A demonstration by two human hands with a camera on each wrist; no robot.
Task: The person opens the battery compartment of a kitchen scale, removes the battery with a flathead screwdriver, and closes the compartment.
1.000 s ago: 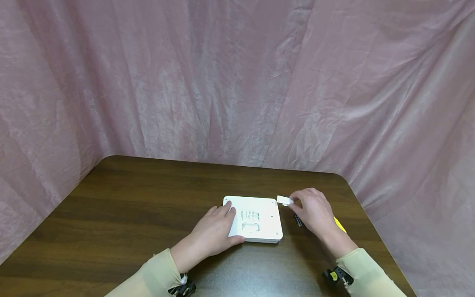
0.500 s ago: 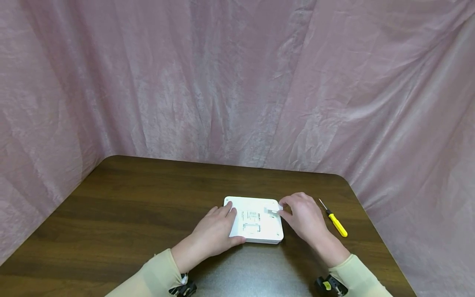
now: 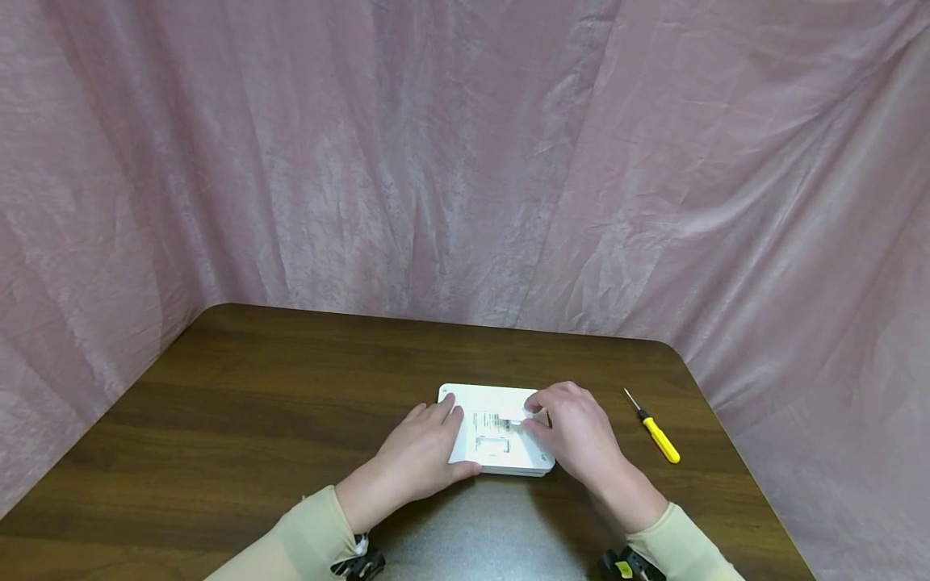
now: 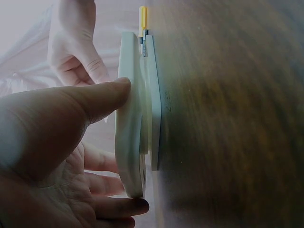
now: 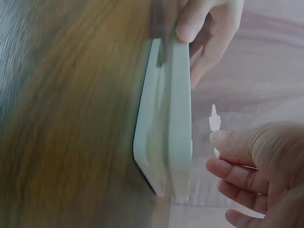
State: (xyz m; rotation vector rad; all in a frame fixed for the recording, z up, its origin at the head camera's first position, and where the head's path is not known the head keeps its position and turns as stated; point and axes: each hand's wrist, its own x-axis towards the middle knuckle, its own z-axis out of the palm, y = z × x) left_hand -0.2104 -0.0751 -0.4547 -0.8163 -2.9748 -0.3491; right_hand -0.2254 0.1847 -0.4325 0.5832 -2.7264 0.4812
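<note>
A flat white device, like a kitchen scale [image 3: 483,397], lies underside up on the table, with a printed label and a small rectangular recess showing. My left hand [image 3: 416,453] grips its left side, thumb on the near edge and fingers over the surface. In the left wrist view, two stacked layers of the scale [image 4: 127,123] show, with a gap between them. My right hand [image 3: 577,432] is over the scale's right part, pinching a small white cover [image 5: 214,118] between thumb and fingers. In the right wrist view the cover stands a little apart from the scale.
A yellow-handled screwdriver [image 3: 659,438] lies on the brown wooden table [image 3: 291,387], right of my right hand. Small dark cylinders [image 4: 144,46], like batteries, show near it in the left wrist view. A pink curtain [image 3: 436,161] hangs behind the table.
My right hand has moved left from beside the scale to above it, carrying the white cover. The screwdriver has come fully into sight. My left hand has stayed in place.
</note>
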